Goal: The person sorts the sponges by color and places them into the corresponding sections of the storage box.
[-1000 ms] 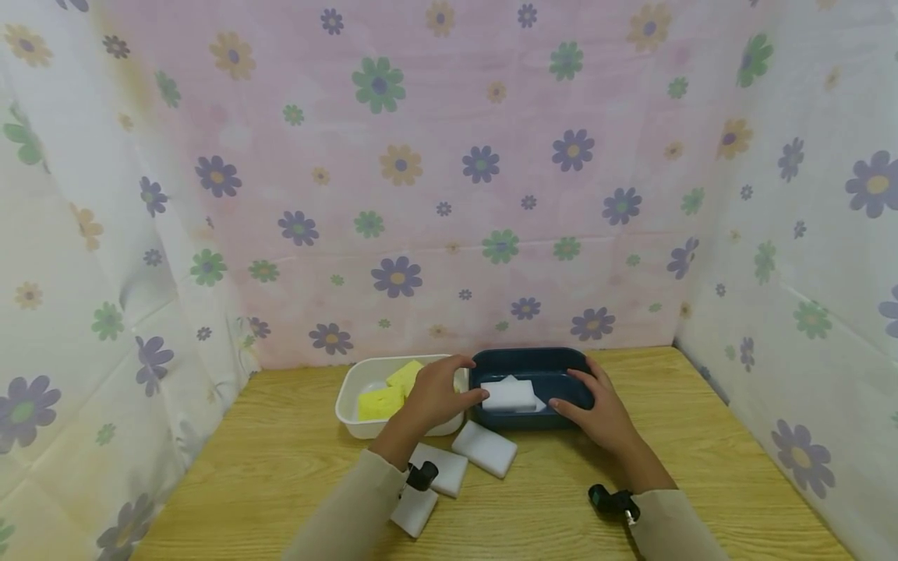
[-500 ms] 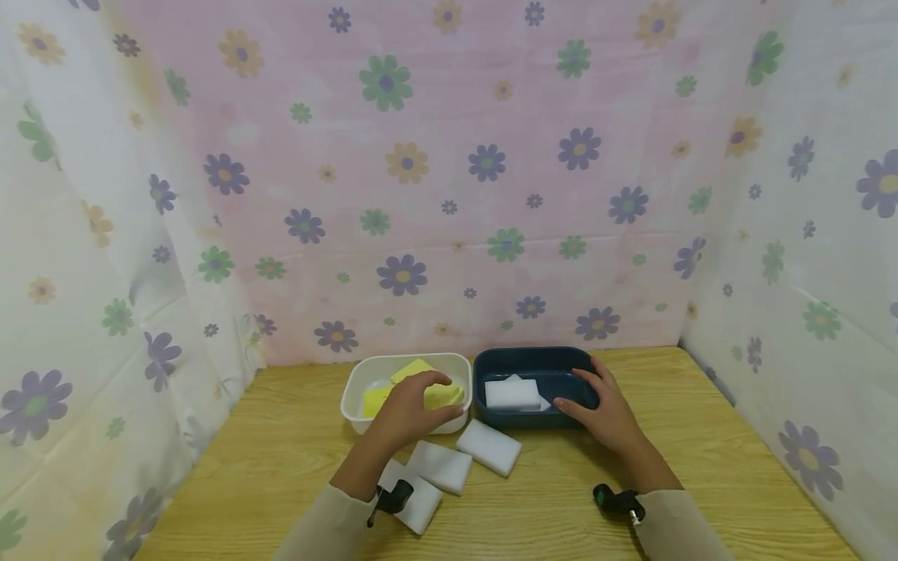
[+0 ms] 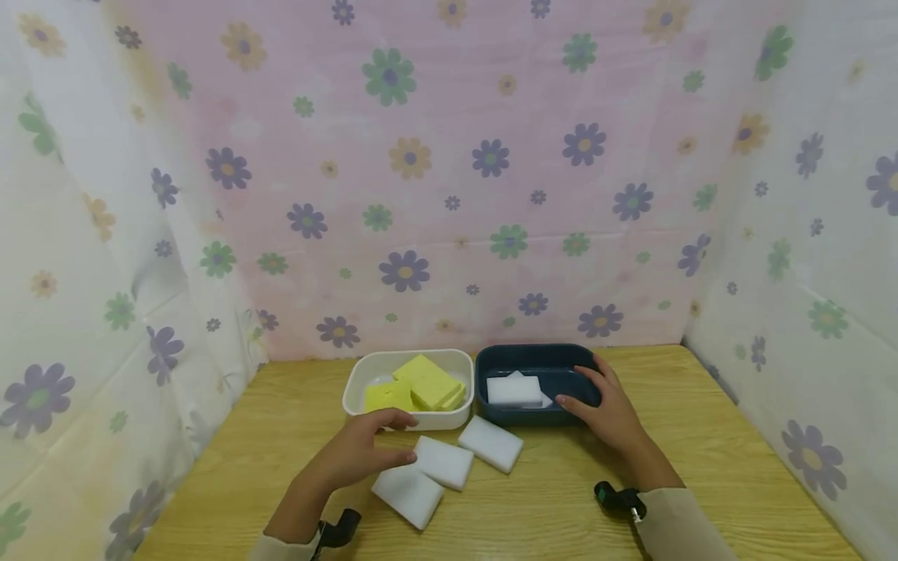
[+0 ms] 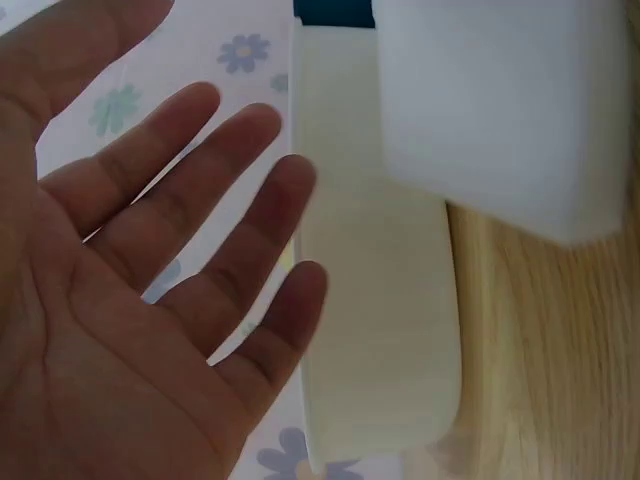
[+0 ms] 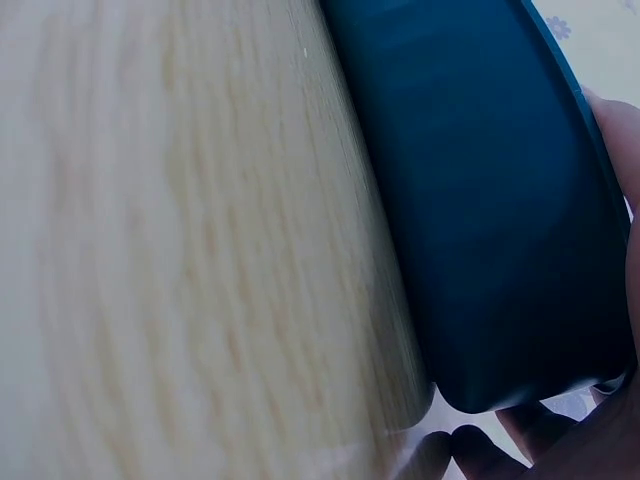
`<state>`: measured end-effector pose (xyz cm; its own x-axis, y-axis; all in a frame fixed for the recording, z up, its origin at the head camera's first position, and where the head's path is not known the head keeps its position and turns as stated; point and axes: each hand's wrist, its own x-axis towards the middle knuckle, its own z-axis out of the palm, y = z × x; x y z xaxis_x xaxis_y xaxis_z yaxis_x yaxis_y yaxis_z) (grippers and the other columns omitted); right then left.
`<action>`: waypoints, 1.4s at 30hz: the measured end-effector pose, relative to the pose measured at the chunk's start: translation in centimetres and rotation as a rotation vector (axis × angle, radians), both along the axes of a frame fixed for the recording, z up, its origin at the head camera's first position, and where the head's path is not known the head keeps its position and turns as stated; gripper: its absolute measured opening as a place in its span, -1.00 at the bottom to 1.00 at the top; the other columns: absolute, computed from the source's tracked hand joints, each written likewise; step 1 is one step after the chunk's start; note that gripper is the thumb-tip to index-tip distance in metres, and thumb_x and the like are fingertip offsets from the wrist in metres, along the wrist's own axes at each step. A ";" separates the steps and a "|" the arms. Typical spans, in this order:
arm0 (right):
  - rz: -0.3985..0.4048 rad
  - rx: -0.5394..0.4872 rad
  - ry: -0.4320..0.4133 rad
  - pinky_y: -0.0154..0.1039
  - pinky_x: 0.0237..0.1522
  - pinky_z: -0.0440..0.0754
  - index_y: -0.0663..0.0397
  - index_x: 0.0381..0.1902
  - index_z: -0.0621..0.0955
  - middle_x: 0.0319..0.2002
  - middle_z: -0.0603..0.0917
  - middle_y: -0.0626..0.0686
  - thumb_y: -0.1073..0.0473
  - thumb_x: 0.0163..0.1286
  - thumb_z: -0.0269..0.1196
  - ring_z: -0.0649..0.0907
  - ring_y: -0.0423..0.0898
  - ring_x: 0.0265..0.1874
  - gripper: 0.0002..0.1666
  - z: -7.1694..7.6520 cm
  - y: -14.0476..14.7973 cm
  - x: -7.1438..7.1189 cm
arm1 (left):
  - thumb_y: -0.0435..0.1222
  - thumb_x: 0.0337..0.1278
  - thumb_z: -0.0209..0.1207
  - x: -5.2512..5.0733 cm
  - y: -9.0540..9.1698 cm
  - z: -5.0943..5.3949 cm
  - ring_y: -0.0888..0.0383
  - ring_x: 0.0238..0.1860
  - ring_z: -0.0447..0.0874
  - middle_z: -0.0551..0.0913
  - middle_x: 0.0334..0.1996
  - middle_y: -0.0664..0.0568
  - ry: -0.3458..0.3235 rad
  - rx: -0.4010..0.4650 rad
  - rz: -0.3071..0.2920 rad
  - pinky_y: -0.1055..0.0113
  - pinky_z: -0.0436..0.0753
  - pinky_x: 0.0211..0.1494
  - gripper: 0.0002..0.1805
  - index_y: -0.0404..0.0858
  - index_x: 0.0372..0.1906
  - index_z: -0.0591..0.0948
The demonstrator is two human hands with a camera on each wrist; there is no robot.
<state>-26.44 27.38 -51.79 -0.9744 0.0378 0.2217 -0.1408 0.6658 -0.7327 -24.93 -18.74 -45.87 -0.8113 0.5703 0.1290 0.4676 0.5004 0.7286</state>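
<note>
Three loose sponges (image 3: 444, 463), white, lie on the table (image 3: 540, 499), in a slanting line: one at 6 o'clock from the white bin (image 3: 445, 421), the middle one around 5, the last around 4, also at 7 from the blue bin (image 3: 519, 417). Blue bin sits at 3 o'clock from the white bin, just beside it. Left hand (image 3: 361, 452) is at 7 o'clock from the white bin, palm bare, fingers spread apart, thumb well off from the index; the thumb tip points at about 3 o'clock, near the middle sponge, can't tell if touching. Right hand (image 3: 613, 409) grips the blue bin at its 4 o'clock corner, thumb over the near rim, fingers bent round the end. Inside the blue bin, toward 8 o'clock, a white sponge (image 3: 514, 391) lies on at least one more, whose corners poke out at 12 and 4. White bin holds at least three yellow sponges (image 3: 429, 382): one at 7 o'clock, others stacked toward 4. Small black camera (image 3: 340, 527) on the left wrist, another on the right, each around 6 o'clock from its hand. Floral curtain (image 3: 449, 156) at 9, 12 and 3 o'clock.
</note>
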 end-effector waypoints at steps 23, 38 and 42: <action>-0.040 -0.059 -0.187 0.45 0.51 0.07 -0.03 0.67 -0.42 0.67 -0.22 0.32 -0.45 0.24 0.39 -0.02 0.43 0.61 0.58 0.2 0.1 0.3 | -0.40 -0.31 0.65 -0.4 -2.8 -1.6 -0.04 0.14 0.61 0.62 0.28 0.05 -0.179 -0.176 -0.165 0.00 0.64 0.17 -0.11 -0.04 0.33 0.60; 0.003 -0.064 -0.175 0.48 0.49 0.05 -0.10 0.69 -0.36 0.68 -0.19 0.31 -0.35 0.24 0.45 -0.03 0.44 0.61 0.53 0.0 0.3 0.3 | -0.46 -0.39 0.52 -0.4 -2.2 -2.5 0.11 0.10 0.60 0.65 0.16 0.24 -0.090 -0.245 -0.124 0.14 0.62 0.15 -0.16 0.10 0.22 0.64; 0.004 -0.072 -0.178 0.47 0.50 0.04 -0.09 0.69 -0.38 0.68 -0.20 0.31 -0.38 0.25 0.43 -0.04 0.44 0.61 0.54 0.3 0.1 0.3 | -0.40 -0.34 0.57 -0.4 -2.1 -2.2 0.13 0.08 0.62 0.66 0.11 0.27 -0.097 -0.257 -0.113 0.14 0.65 0.10 -0.24 0.13 0.15 0.66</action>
